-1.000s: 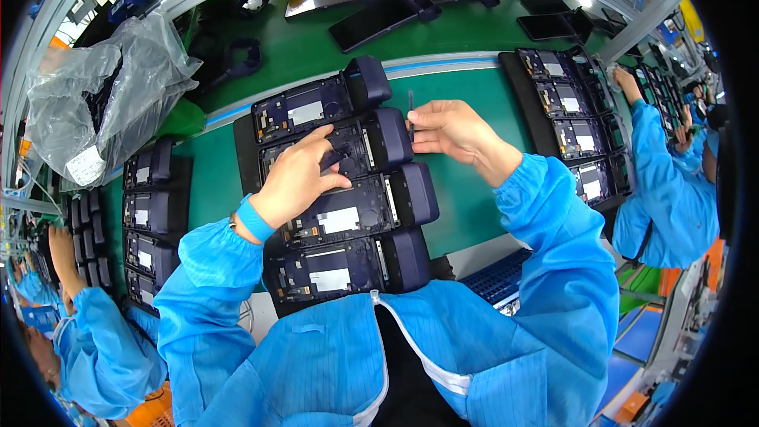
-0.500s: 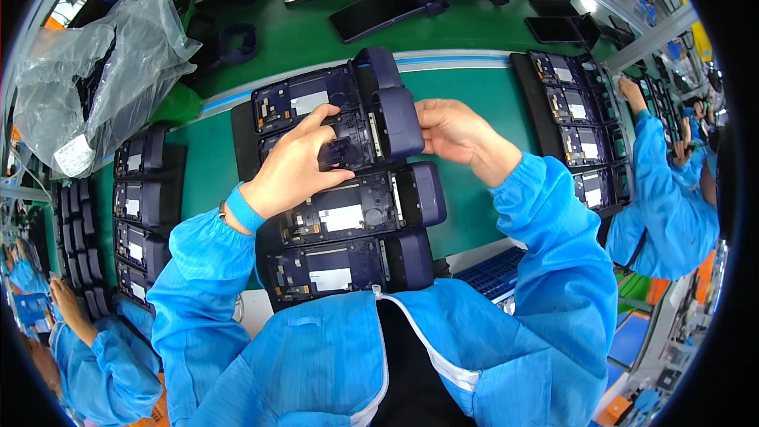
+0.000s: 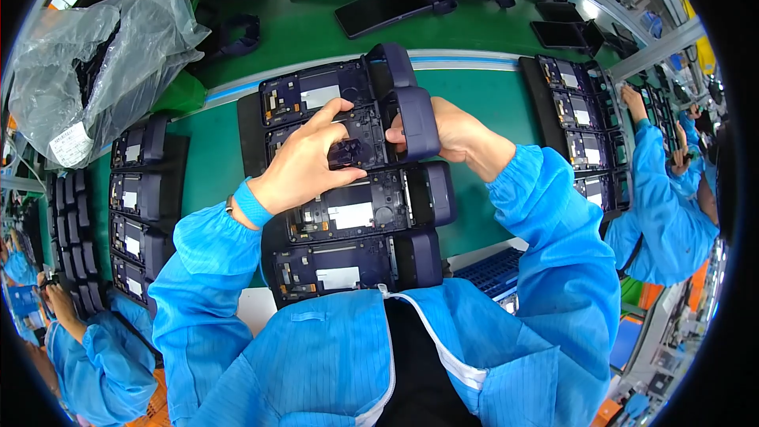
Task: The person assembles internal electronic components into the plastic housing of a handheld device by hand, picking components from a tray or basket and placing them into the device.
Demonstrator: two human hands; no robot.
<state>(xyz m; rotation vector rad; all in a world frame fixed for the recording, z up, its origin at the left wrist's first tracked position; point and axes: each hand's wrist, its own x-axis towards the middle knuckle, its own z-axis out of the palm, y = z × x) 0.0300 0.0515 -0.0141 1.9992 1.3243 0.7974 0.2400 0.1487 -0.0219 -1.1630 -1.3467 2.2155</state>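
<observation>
1. Head view: four dark cases [image 3: 348, 209] lie in a row before the worker, insides bare, an end cover standing at the right of each. I'd judge the work part-way: the covers are in position, but whether any is fastened I cannot tell, and nothing closes over the insides.

2. The second case [image 3: 373, 133] from the far end is the one being worked on. The left hand [image 3: 294, 164] lies across it, fingers spread; a shiny dark bit shows under the palm side, and I cannot tell whether it is gripped.

3. At that case's right end, the right hand [image 3: 457, 128] grasps the end cover [image 3: 421, 125], thumb inside, fingers behind.

4. The near bench [image 3: 474, 91] is green, with more open cases to the right [image 3: 573, 111] and left [image 3: 130, 198].

5. Beyond a metal rail, another green table [image 3: 300, 32] bears dark screen units [image 3: 387, 8].

6. Co-workers in blue sit on the right [image 3: 664, 198] and left [image 3: 103, 368].

7. A clear plastic bag [image 3: 103, 55] slumps at the far left.
</observation>
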